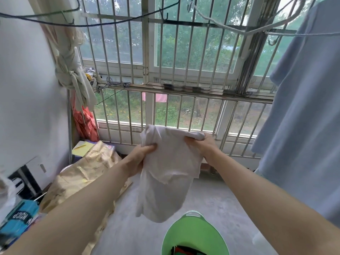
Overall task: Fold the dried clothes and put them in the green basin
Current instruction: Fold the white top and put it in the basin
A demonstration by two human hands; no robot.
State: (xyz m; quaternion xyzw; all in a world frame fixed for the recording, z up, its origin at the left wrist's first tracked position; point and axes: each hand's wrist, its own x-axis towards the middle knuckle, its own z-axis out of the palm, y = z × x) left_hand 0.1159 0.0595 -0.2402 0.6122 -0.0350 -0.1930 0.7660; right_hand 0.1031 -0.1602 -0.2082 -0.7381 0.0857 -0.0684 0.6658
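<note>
White cloth [165,173] held up in air, over floor, above green basin [193,234]. Left hand [141,155] pinches one top corner, right hand [200,144] pinches other. Best: bring corners together evenly, fold flat, lower into basin beside dark clothes.

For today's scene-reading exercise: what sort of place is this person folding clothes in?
Probably an enclosed home balcony used for drying laundry: a barred window, a clothesline strung overhead, and a light blue garment hanging at the right.
</note>
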